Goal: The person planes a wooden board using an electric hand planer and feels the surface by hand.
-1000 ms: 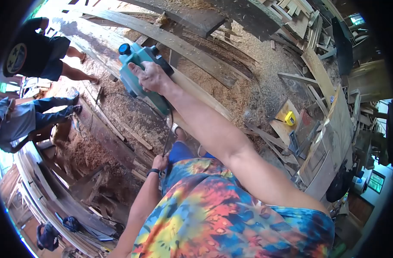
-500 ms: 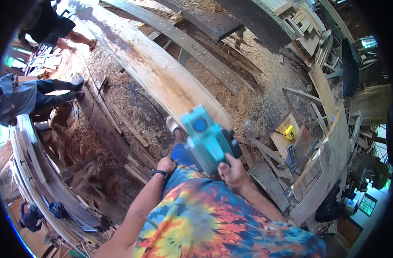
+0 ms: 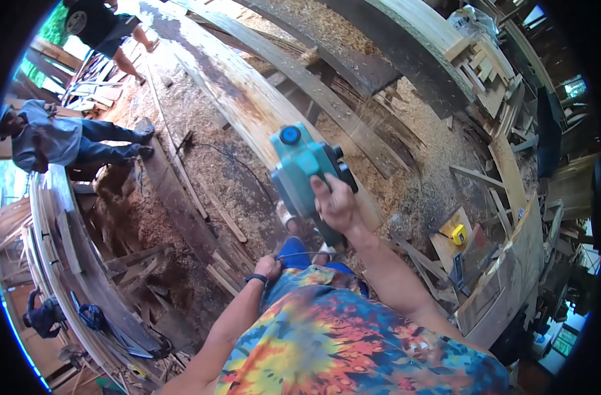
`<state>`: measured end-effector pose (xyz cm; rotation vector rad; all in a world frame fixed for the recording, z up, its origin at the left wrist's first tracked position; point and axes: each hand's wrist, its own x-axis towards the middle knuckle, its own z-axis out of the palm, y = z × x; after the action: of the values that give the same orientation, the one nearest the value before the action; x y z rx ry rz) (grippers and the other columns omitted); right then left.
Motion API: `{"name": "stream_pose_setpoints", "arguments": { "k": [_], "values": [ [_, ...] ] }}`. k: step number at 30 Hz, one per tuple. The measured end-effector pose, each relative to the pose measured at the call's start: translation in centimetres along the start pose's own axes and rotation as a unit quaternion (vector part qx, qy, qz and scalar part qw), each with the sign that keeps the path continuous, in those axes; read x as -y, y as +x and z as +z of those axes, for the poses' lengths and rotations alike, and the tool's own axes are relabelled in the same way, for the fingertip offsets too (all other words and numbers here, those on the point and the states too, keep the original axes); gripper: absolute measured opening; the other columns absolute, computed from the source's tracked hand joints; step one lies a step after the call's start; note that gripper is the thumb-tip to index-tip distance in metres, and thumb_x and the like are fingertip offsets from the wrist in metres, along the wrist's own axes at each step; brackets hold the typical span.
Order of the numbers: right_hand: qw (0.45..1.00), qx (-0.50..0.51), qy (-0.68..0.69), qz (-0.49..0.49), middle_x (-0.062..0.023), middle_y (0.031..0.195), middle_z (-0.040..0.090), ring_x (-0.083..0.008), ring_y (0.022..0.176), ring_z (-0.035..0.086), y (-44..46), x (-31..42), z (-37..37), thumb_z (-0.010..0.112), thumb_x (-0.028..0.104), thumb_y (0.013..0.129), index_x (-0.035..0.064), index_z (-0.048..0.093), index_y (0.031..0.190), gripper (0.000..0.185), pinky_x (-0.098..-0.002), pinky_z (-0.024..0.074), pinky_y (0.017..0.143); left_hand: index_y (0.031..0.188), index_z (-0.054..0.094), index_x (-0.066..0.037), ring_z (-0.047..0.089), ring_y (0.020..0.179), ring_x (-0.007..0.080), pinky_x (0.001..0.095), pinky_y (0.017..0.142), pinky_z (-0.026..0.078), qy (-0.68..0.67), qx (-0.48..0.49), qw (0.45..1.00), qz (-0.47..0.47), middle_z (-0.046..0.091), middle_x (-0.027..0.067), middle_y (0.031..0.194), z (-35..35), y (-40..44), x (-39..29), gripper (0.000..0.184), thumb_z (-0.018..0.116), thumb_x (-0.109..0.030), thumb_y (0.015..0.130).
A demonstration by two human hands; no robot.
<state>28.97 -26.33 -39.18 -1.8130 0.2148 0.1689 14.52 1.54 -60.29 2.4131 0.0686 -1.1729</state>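
A teal power planer [image 3: 302, 168] with a blue knob rests over the near part of a long pale plank [image 3: 238, 99], which has a brown-stained patch. My right hand [image 3: 337, 203] is wrapped round the planer's rear handle. Close to my waist, my left hand [image 3: 268, 266] is closed, with a thin dark cord running from it toward the planer. A dark band circles my left wrist.
Two people stand at the left, one in a grey shirt [image 3: 53, 138], one in dark shorts [image 3: 109, 33]. Wood shavings [image 3: 241, 171] cover the ground. A yellow tape measure [image 3: 458, 234] lies at the right among boards. Stacked strips [image 3: 47, 263] curve along the left.
The planer and my right hand came back from far along the plank toward my body, then moved slightly forward again. My left hand stays near my waist. The view has shifted.
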Motion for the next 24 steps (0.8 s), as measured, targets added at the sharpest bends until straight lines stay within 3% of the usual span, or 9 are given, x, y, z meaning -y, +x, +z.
{"name": "stream_pose_setpoints", "arguments": {
  "k": [1, 2, 4, 6, 7, 9, 12, 16, 24],
  "values": [
    [1.0, -0.011, -0.012, -0.007, -0.0176, 0.071, 0.061, -0.0367, 0.07, 0.06, 2.4, 0.6, 0.7, 0.053, 0.061, 0.098, 0.0023, 0.062, 0.09, 0.06, -0.0434, 0.0464, 0.06, 0.112, 0.071, -0.003, 0.066, 0.102, 0.0444, 0.0514, 0.093, 0.052, -0.009, -0.01, 1.0, -0.008, 0.069, 0.0288, 0.105, -0.4, -0.2, -0.2, 0.036, 0.055, -0.026, 0.089],
    [0.999, -0.022, -0.031, -0.017, -0.0081, 0.063, 0.056, -0.0229, 0.058, 0.056, 5.2, 0.0, 1.7, 0.054, 0.063, 0.097, 0.0054, 0.06, 0.088, 0.059, -0.0354, 0.0439, 0.051, 0.107, 0.071, 0.001, 0.067, 0.103, 0.044, 0.0505, 0.092, 0.053, -0.004, -0.002, 1.0, 0.014, 0.069, 0.0303, 0.105, -0.8, -0.5, -0.2, 0.041, 0.053, -0.035, 0.096],
    [0.998, -0.022, -0.013, -0.051, 0.0024, 0.055, 0.05, -0.0087, 0.044, 0.051, 10.2, -0.4, 4.9, 0.054, 0.065, 0.096, 0.0099, 0.056, 0.085, 0.056, -0.0271, 0.04, 0.04, 0.117, 0.073, -0.013, 0.068, 0.107, 0.0379, 0.0455, 0.095, 0.053, -0.036, 0.022, 0.998, -0.04, 0.07, 0.0224, 0.113, -1.3, -0.6, -0.3, 0.035, 0.054, -0.032, 0.094],
    [0.995, 0.028, 0.09, -0.008, 0.0037, 0.055, 0.047, -0.0074, 0.041, 0.046, 14.9, 1.4, 6.5, 0.055, 0.065, 0.096, 0.009, 0.057, 0.088, 0.057, -0.0258, 0.0362, 0.038, 0.115, 0.075, -0.016, 0.068, 0.109, 0.035, 0.0439, 0.096, 0.052, -0.069, -0.021, 0.997, 0.003, 0.071, 0.0203, 0.114, -0.5, -0.3, 0.9, 0.033, 0.057, -0.027, 0.089],
    [0.989, 0.049, 0.14, 0.017, 0.0044, 0.056, 0.046, -0.0068, 0.04, 0.044, 17.2, 2.2, 7.2, 0.055, 0.065, 0.096, 0.0086, 0.058, 0.09, 0.057, -0.0252, 0.0343, 0.037, 0.114, 0.075, -0.013, 0.068, 0.108, 0.0354, 0.0445, 0.095, 0.052, -0.119, -0.014, 0.992, -0.031, 0.072, 0.0198, 0.114, -0.6, -0.4, 1.0, 0.033, 0.059, -0.033, 0.092],
    [0.989, 0.048, 0.142, 0.014, 0.0012, 0.056, 0.046, -0.0089, 0.04, 0.043, 18.4, 6.3, 7.4, 0.052, 0.068, 0.095, 0.0023, 0.06, 0.097, 0.066, -0.0257, 0.0361, 0.037, 0.111, 0.072, -0.006, 0.068, 0.105, 0.0382, 0.0445, 0.093, 0.052, -0.081, -0.021, 0.996, -0.021, 0.072, 0.0217, 0.11, -1.5, 0.4, 0.9, 0.046, 0.058, -0.047, 0.098],
    [0.991, 0.062, 0.114, -0.017, -0.0007, 0.056, 0.048, -0.0115, 0.04, 0.047, 19.7, 5.7, 7.2, 0.049, 0.071, 0.095, 0.0022, 0.058, 0.096, 0.069, -0.0276, 0.039, 0.038, 0.111, 0.071, -0.004, 0.067, 0.102, 0.0415, 0.0474, 0.089, 0.052, -0.133, -0.054, 0.99, -0.001, 0.071, 0.0256, 0.103, -2.9, 0.7, 0.3, 0.05, 0.054, -0.049, 0.1],
    [0.994, 0.064, 0.084, -0.007, -0.0014, 0.056, 0.049, -0.012, 0.04, 0.048, 15.0, 2.9, 5.2, 0.048, 0.07, 0.096, 0.0029, 0.056, 0.096, 0.068, -0.0281, 0.0397, 0.038, 0.108, 0.071, -0.003, 0.067, 0.104, 0.0436, 0.0504, 0.09, 0.052, -0.158, -0.047, 0.986, -0.009, 0.07, 0.0271, 0.105, -3.9, -0.2, -0.2, 0.051, 0.053, -0.05, 0.099],
    [0.991, 0.066, 0.116, 0.008, -0.001, 0.054, 0.05, -0.0106, 0.041, 0.049, -6.6, -3.8, -2.9, 0.05, 0.061, 0.1, 0.0022, 0.059, 0.104, 0.06, -0.0257, 0.0386, 0.039, 0.115, 0.071, -0.008, 0.068, 0.106, 0.0395, 0.0486, 0.092, 0.054, 0.012, 0.014, 0.999, 0.035, 0.071, 0.0201, 0.113, 2.9, 0.2, 2.4, 0.048, 0.062, -0.047, 0.09]
  ]
}}
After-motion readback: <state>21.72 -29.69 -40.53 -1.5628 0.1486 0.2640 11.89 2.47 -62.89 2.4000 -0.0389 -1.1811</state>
